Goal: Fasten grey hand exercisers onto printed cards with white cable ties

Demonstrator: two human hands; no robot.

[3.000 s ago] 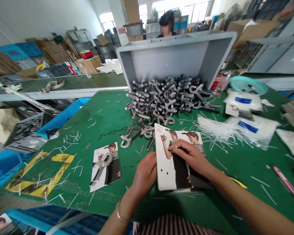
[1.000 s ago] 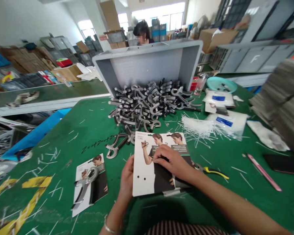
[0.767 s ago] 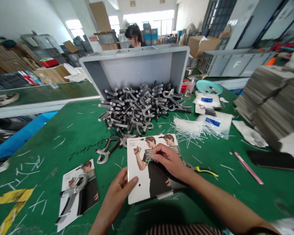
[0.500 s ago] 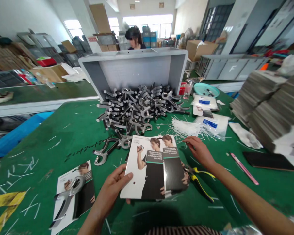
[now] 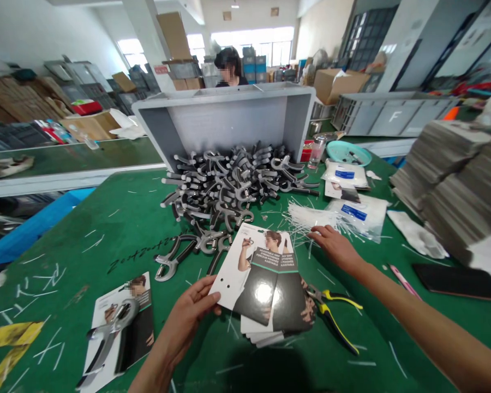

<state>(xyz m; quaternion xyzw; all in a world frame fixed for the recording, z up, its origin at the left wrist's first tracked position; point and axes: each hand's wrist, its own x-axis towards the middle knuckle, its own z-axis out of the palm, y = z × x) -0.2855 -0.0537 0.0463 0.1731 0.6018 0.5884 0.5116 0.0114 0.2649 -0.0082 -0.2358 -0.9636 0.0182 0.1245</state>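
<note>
Beside the left hand [image 5: 188,322], printed cards [image 5: 262,284], long axis toward the grip-trainer heap [image 5: 216,191]

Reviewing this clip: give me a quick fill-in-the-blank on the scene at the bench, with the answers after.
The ____ hand holds a printed card. The pliers beside the card have ____ and black handles. Hand grippers lie heaped in front of a tipped grey ____.

left; yellow; crate
</note>
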